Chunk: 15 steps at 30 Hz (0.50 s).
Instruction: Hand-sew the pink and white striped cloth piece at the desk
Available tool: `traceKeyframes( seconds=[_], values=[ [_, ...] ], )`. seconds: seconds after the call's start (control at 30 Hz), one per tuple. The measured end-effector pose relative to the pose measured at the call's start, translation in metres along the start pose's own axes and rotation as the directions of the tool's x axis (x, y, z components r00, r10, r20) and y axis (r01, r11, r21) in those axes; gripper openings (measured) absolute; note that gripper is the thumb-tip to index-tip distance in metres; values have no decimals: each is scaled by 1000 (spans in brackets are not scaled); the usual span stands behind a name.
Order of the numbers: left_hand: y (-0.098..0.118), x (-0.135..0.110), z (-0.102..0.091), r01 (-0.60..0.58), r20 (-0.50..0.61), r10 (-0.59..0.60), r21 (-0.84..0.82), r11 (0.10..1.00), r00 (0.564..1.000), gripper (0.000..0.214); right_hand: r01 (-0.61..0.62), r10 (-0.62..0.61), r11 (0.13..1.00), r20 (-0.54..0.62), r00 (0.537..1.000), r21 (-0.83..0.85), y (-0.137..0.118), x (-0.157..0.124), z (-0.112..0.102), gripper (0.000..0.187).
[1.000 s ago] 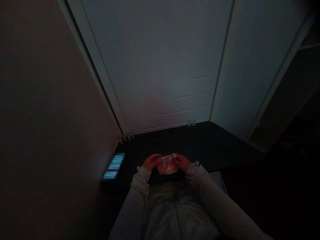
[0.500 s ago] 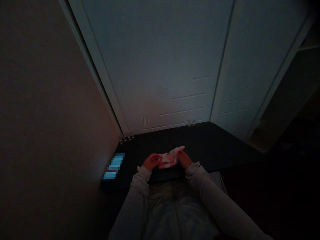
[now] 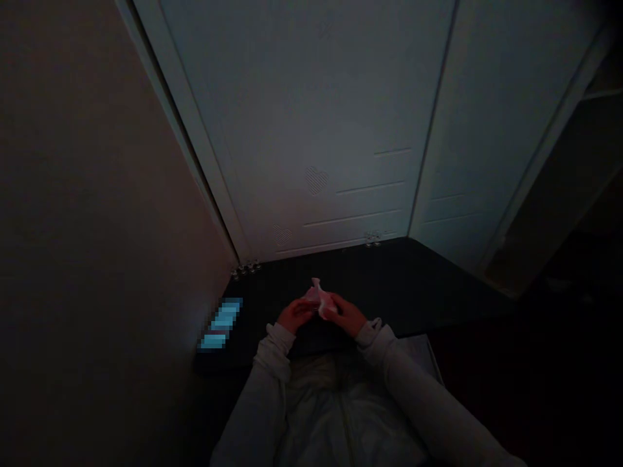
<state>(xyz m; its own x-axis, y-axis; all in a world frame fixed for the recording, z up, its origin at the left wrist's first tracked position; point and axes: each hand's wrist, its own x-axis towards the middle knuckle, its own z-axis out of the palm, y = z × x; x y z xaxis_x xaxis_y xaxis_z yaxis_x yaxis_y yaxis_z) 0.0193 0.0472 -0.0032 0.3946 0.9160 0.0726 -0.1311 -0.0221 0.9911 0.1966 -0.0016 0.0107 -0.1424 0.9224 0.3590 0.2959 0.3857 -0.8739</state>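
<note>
Small, crumpled pink-and-white fabric piece: held between the bare left hand and bare right hand, over the near part of the flat black tabletop; one tip points upward. Contact with the tabletop cannot be determined.
Left-hand fingers: curled, narrow spacing, gripping the fabric's left side.
Right-hand fingers: thumb and fingers closed on the fabric's right side.
Pale long sleeves: cover both arms to the wrists; left cuff bunched.
Bright blue pixelated oblong: at the tabletop's left end, well apart from the hands.
Small, clear, shiny pieces: rear left corner.
White panel with embossed hearts: upright along the rear edge.
</note>
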Motion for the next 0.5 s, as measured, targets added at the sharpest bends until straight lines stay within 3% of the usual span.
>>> traceKeyframes(
  seconds=[0.17,0.37,0.5],
  values=[
    [5,-2,1,-11,-15,12,55,998,1000,36,5,1,992,47,999,-129,3,-1,0,37],
    [5,-3,4,17,1,-17,74,997,1000,35,30,-29,991,8,1000,-131,2,0,1,28],
    [5,-4,5,29,1,-29,75,997,1000,36,-35,32,993,-34,999,-111,3,1,4,32]
  ],
)
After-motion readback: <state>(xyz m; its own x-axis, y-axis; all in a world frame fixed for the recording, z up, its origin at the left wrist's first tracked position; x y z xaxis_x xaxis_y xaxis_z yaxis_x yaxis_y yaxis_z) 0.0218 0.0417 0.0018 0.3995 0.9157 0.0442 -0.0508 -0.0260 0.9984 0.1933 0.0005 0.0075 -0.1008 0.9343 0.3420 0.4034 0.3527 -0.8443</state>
